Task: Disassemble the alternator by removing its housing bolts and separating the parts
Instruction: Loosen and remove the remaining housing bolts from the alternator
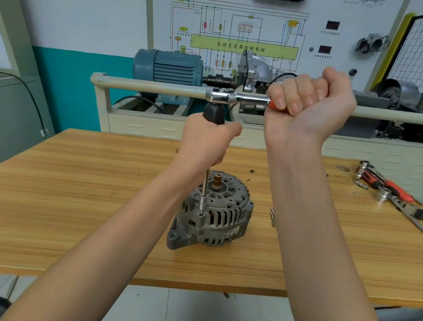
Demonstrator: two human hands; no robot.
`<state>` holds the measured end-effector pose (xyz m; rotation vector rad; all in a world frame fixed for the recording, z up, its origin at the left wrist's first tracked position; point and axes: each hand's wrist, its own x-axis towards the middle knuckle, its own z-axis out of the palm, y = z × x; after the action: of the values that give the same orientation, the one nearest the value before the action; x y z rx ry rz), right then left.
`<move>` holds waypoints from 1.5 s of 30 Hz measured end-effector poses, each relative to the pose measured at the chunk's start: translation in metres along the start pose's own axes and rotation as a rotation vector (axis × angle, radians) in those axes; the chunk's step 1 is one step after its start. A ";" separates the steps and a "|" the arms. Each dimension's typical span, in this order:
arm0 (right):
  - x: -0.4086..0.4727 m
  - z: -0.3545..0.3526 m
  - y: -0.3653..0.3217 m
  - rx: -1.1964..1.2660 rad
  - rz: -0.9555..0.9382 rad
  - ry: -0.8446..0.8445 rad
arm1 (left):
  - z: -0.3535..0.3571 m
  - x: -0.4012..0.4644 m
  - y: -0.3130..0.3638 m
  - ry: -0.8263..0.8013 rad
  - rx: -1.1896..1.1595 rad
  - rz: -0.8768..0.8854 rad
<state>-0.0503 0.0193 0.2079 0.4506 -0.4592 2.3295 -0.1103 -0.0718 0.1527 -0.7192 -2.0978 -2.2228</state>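
In the head view, the alternator (212, 213) stood upright on the wooden table (69, 197), near the middle and toward the front edge, its shaft end pointing up. A long driver shaft (204, 191) ran straight down to a housing bolt (201, 214) on the near left rim of the case; the bolt head itself was too small to make out under the tip. The left hand (207, 138) was wrapped round the driver's black handle (214, 113), so most of that handle was hidden and the fingers could not be seen from behind. A chrome ratchet (236, 98) sat on top of the handle, lying level. The right hand (310, 92) was clenched in a fist round the ratchet's red grip (274, 105), covering nearly all of it. A small metal part (272, 216) beside the alternator was half hidden by the right forearm.

The table showed pale wood grain with dark specks. More tools (391, 191), red-handled and somewhat blurred, lay at its far right. Behind stood a cream railed bench with a blue motor (168, 67), and a wiring diagram board (241, 31) hung on the wall.
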 end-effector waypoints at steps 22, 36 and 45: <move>0.014 0.001 0.000 0.084 0.232 0.060 | -0.024 -0.002 0.005 -0.432 -0.120 0.007; -0.004 0.004 0.003 -0.050 -0.046 0.012 | 0.004 0.001 -0.003 0.073 -0.051 -0.020; 0.015 -0.007 0.005 0.187 0.257 0.079 | -0.018 0.000 0.004 -0.435 -0.192 -0.026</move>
<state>-0.0650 0.0274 0.2076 0.4047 -0.2750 2.6418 -0.1148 -0.0897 0.1566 -1.2998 -2.0747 -2.4901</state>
